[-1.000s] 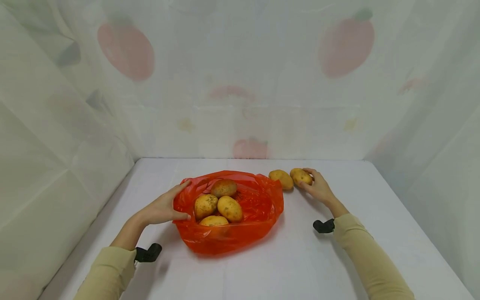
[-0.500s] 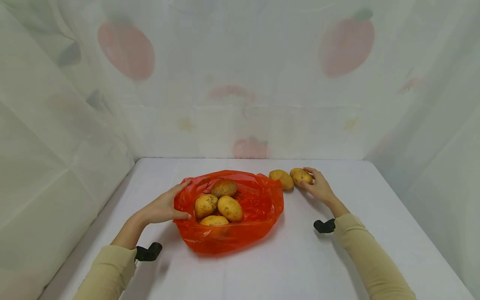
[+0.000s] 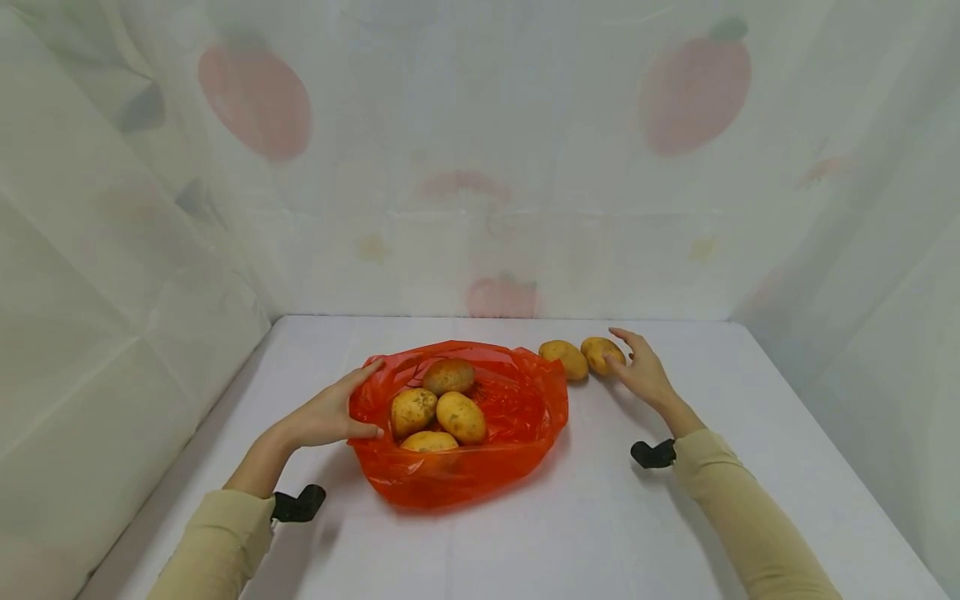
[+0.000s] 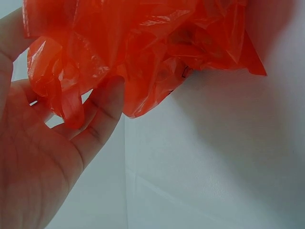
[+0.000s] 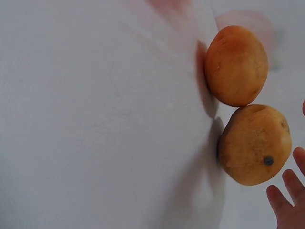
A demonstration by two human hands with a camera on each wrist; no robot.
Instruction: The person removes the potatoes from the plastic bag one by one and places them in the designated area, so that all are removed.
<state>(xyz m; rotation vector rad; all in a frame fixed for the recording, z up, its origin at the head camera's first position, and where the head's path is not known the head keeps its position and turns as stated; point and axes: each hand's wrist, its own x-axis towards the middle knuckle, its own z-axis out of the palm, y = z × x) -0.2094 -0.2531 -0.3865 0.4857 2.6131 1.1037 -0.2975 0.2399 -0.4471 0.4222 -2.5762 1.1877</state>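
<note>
A red plastic bag (image 3: 517, 408) lies spread wide on the table, with several potatoes (image 3: 461, 417) inside. My left hand (image 3: 330, 414) holds its left rim, thumb and fingers set apart; in the left wrist view the bag's film (image 4: 157, 52) drapes between the thumb and fingers (image 4: 102, 109). To the right of the bag, two more potatoes lie side by side: a left one (image 3: 564, 359) and a right one (image 3: 600, 355). Around the right potato, my right hand (image 3: 641, 371) spreads its fingers. In the right wrist view the fingertips (image 5: 275, 193) stand just off the dark-spotted potato (image 5: 255, 143).
A white table (image 3: 547, 533) carries everything. Pale curtains with faded fruit prints (image 3: 480, 167) hang at the back and on both sides. Each wrist wears a black camera mount, one at the left sleeve (image 3: 298, 503) and one at the right sleeve (image 3: 652, 454).
My right hand has loosened from the right potato, its fingers straightening and moving slightly away to the right. The left hand, bag and potatoes look unchanged.
</note>
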